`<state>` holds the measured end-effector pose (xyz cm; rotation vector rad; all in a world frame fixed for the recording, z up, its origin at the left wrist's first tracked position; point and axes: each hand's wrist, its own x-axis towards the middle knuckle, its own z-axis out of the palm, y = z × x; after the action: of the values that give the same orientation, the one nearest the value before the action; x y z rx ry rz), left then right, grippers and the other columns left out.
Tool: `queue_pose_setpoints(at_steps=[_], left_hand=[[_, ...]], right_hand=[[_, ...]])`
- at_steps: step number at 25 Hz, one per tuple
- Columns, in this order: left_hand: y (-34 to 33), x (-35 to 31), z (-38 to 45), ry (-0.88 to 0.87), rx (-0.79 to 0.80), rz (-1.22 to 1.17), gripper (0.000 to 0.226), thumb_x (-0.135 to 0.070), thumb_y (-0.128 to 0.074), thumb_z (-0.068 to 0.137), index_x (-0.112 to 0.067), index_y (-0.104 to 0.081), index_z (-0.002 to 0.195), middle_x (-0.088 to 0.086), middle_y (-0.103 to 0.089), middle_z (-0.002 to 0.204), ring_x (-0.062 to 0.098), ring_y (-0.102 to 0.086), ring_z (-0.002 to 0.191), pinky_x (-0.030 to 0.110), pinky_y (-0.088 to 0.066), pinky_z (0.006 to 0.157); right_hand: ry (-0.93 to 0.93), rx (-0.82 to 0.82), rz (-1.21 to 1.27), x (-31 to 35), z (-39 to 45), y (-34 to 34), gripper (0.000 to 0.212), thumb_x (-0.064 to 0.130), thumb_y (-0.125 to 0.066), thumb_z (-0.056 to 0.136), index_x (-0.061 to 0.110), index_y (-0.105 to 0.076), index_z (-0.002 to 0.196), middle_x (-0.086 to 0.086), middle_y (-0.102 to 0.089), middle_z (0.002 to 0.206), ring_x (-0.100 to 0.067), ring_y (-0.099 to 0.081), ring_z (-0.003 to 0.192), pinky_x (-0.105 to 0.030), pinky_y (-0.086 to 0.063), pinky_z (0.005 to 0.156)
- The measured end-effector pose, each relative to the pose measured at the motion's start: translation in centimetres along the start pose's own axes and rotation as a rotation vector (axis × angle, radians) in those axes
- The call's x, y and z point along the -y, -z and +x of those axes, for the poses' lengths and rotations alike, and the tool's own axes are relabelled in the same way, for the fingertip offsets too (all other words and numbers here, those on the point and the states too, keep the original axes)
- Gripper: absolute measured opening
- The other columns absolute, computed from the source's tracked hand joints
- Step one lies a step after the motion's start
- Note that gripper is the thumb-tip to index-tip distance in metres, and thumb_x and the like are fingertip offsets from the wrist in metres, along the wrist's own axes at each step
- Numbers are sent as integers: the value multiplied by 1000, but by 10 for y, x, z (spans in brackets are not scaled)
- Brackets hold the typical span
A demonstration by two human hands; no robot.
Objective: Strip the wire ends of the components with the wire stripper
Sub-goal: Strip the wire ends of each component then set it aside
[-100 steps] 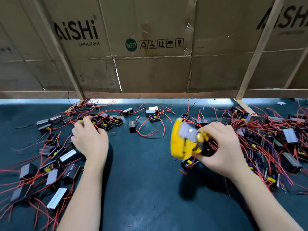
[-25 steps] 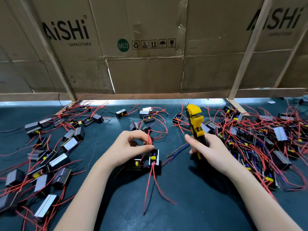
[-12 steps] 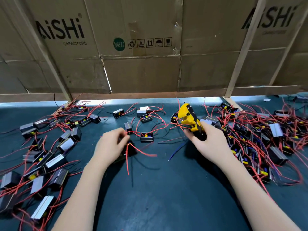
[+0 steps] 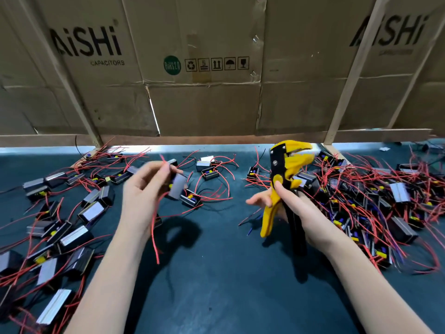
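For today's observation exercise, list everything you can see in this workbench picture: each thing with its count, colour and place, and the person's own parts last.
Held component: one, grey, raised over the mat at centre left, blurred.
Held red wire: one, red, hanging below the left hand.
Wire stripper: one, yellow and black, upright at centre right.
Loose components: many, black and silver with red wires, scattered left, back and in a dense heap right.
Mat: one, dark teal, covering the bench.
Cardboard boxes: several, brown, printed AiSHi, behind the bench.
Wooden slats: several, pale, leaning across the boxes.
Left hand: pinches the held component.
Right hand: grips the stripper's handles.
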<state>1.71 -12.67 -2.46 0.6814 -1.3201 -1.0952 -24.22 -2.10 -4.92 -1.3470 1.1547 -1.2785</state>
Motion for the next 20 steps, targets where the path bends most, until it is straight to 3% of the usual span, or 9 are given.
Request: queue_pose_setpoints(at_steps=[2,4,7,9,12,14,16,18,20], left_hand=[[-15,6,-10,132,197,76,14,-9,-58,93,-11,-67,83,-4,-72,77,2,-62,68,12,-49,63],[-26,14,-19,213,354,137,9,-11,-63,89,-12,-70,84,2,-73,78,6,-63,68,14,-49,64],[-34,25,-24,248,439,244,15,-2,-65,89,-14,-73,85,5,-75,81,6,-65,71,16,-52,69],[-35,30,-24,248,459,338,20,0,-65,89,-17,-74,84,0,-77,88,4,-67,75,19,-53,77],[-35,33,-26,255,488,374,9,-11,-68,90,-15,-75,85,1,-76,89,3,-65,78,22,-50,80],[-34,33,-28,255,514,359,10,-19,-69,90,-12,-76,86,5,-75,90,5,-62,79,21,-49,77],[-35,33,-30,251,540,349,14,-21,-68,91,-11,-76,85,8,-74,90,7,-62,81,21,-47,77],[-35,34,-30,256,549,352,14,-18,-68,91,-9,-75,83,10,-74,89,11,-64,84,25,-49,81],[-35,35,-31,259,564,340,14,-14,-67,92,-7,-74,83,9,-75,86,13,-67,84,26,-51,84]], right_hand=[[-108,4,-5,-3,5,-1,52,67,-55,84,16,-56,72,-10,-71,114,-16,-60,120,-34,-39,103],[-151,-147,-65,-3,9,1,52,70,-57,77,20,-62,67,-6,-72,98,-9,-64,105,-31,-42,94],[-102,-449,-101,-1,12,10,52,68,-61,79,18,-61,67,4,-58,67,-16,-56,69,-34,-43,74],[-44,-552,-221,0,12,15,49,63,-59,85,16,-61,72,2,-60,69,-20,-57,72,-35,-45,75],[35,-466,-194,1,5,14,43,56,-61,86,14,-64,77,-9,-69,82,-24,-69,82,-42,-50,87],[120,-445,-151,7,-2,10,42,54,-68,85,15,-59,70,-4,-63,70,-18,-64,69,-33,-49,78],[282,-526,-442,8,-5,12,39,52,-67,81,16,-55,69,3,-54,64,-12,-50,63,-24,-41,67],[400,-637,-994,5,-6,18,34,46,-70,76,15,-55,72,3,-52,67,-18,-50,67,-31,-39,65],[365,-641,-1398,2,-7,21,36,42,-75,69,11,-62,80,-3,-58,74,-30,-55,75,-38,-37,67]])
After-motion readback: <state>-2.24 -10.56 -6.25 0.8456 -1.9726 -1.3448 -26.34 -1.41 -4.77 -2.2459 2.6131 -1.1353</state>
